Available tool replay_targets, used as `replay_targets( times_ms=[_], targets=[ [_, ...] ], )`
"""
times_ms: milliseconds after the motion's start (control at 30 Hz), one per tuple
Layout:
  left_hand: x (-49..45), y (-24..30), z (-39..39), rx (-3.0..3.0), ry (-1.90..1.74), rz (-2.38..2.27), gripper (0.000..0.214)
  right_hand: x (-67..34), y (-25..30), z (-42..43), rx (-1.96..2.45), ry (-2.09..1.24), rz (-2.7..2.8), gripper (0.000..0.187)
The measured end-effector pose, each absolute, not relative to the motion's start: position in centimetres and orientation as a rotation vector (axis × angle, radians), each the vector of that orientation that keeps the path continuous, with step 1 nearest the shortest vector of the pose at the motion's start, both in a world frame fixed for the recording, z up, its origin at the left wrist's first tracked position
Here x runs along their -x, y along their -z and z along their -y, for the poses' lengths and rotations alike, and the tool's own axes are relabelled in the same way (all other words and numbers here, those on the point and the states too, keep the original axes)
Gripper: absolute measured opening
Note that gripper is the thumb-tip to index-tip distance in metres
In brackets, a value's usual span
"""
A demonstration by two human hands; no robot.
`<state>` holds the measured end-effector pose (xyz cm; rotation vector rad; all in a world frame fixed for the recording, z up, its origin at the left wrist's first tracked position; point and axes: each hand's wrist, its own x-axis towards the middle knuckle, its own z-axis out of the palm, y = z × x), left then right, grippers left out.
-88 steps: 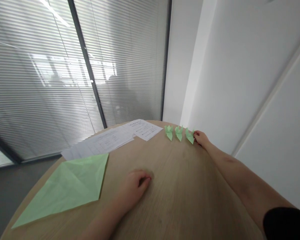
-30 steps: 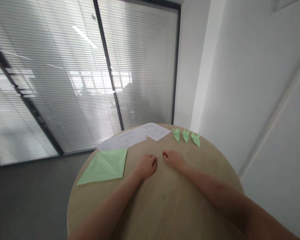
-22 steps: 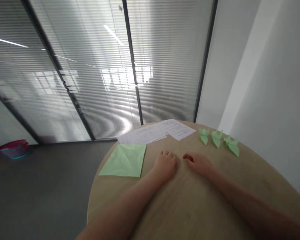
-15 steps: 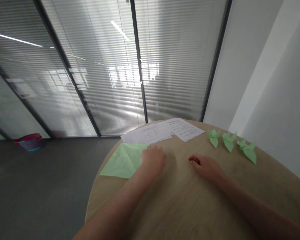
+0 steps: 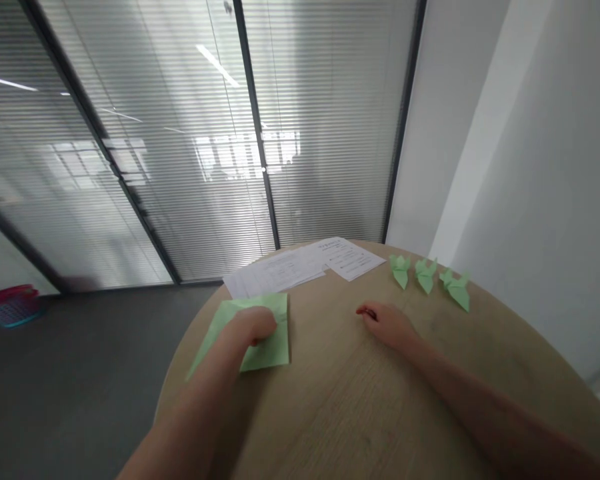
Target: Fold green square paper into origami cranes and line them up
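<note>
Flat on the left part of the round table lies a sheet of light green paper (image 5: 273,350), with creases and a straight right edge. My left hand (image 5: 254,323) is closed over its middle, fingers curled down against the paper and partly hidden beneath the hand. On the bare wood to the right rests my right hand (image 5: 386,322), apart from the paper. Its fingers are curled in with the thumb near them; a dark patch shows between them, and I cannot tell whether anything is held.
Three folded green paper figures (image 5: 425,275) stand in a row near the table's right edge. Printed white sheets (image 5: 285,270) overlap at the back of the wooden table (image 5: 325,393). A red and blue basket (image 5: 13,305) sits on the floor at left, before blinds and glass panels.
My left hand has moved left from the paper's right edge onto its middle, and the paper's right edge now shows. My right hand keeps its curled pose. The view has turned rightward.
</note>
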<state>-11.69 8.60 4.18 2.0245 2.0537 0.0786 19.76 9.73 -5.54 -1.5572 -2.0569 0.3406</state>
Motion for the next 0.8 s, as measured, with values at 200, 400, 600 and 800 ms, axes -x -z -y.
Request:
replay_targets(
  times_ms=[200,400,600,800],
  targets=[
    [2.4,-1.2,-5.1,-2.268,-0.047,-1.758,0.031,-20.2,5.6,-10.3,1.532,-0.335,1.906,0.033],
    [-1.0,-0.4,-2.4,-2.457,-0.239,-1.608,0.033,-19.8,5.0,-10.2,1.449,-0.278,1.841,0.037],
    [0.7,0.0,-3.6,-2.459,-0.235,-1.913,0.038,-17.9,4.2,-8.3,1.308,-0.288,2.072,0.040],
    [1.9,2.5,-4.8,-2.476,-0.182,-1.871,0.061,-16.7,4.4,-7.0,1.346,-0.342,2.344,0.051]
  ],
)
